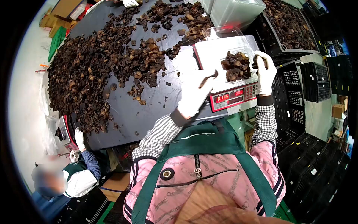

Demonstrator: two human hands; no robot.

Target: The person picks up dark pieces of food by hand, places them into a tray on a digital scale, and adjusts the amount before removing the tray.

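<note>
A red and white digital scale (pixel 234 98) carries a clear plastic tray with a clump of dark brown fungus pieces (pixel 237 66). Its lit display reads 0.115. My left hand (pixel 194 95), in a white glove, is at the scale's left side, its fingers closed on a small dark fungus piece (pixel 215 74). On the right side of the clump is my right hand (pixel 265 71), also white-gloved, its fingers closed round another dark piece (pixel 255 62) near the tray's right edge.
Dark fungus (pixel 85 71) is heaped over the dark table (pixel 126 123). Clear containers (pixel 233 13) stand behind the scale. A full crate (pixel 291 26) and black crates (pixel 309 171) lie right. At lower left sits a co-worker (pixel 80 175) beside another scale; a gloved hand (pixel 130 3) shows at the top.
</note>
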